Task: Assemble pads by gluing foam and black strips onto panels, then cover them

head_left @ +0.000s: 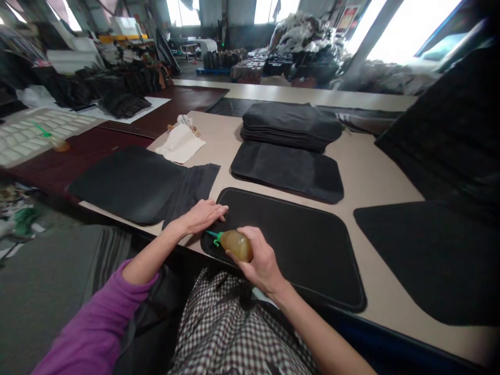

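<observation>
My right hand [260, 258] is wrapped round a squeeze bottle [235, 245] of amber liquid, probably glue, tilted so its green nozzle points left. The nozzle tip is close above the left edge of a black rounded panel [289, 239] with a pale line along its border. My left hand [205, 214] lies with fingers stretched out at that panel's upper left edge, just beyond the nozzle. Left of it, thin black sheets [191, 190] fan out beside a larger black panel [128, 182].
Behind the panel lie another black panel [287, 169] and a thick stack of black panels [291, 122]. A white cloth [180, 141] rests at the back left. Large black sheets [441, 255] cover the right side. A second bottle [58, 142] stands far left.
</observation>
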Demonstrator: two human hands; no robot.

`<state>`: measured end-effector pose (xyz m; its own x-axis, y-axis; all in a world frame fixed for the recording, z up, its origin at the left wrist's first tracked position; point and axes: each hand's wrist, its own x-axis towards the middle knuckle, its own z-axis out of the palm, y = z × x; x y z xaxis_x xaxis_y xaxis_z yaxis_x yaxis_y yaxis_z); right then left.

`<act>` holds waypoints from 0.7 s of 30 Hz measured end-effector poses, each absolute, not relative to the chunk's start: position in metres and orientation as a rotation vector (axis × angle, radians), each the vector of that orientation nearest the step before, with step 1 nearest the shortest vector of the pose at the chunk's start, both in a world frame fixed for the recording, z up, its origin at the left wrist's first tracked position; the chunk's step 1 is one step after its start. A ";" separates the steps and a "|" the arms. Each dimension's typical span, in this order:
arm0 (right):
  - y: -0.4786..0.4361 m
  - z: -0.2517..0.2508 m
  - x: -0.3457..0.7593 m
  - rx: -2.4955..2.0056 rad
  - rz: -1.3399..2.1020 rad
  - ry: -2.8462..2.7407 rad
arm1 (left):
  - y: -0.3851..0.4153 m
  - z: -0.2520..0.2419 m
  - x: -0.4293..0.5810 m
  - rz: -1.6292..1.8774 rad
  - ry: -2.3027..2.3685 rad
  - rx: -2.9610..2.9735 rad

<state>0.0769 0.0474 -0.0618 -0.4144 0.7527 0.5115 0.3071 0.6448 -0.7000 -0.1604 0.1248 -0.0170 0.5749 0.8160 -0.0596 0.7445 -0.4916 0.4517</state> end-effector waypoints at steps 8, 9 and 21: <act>0.020 -0.042 0.128 -0.880 1.518 -1.538 | 0.127 -0.028 -0.160 0.288 1.273 2.391; 0.015 -0.043 0.143 -0.864 1.616 -1.380 | 0.128 -0.034 -0.162 0.280 1.300 2.401; -0.048 -0.054 0.430 -1.322 0.360 -0.718 | 0.138 -0.062 -0.169 0.459 1.438 2.529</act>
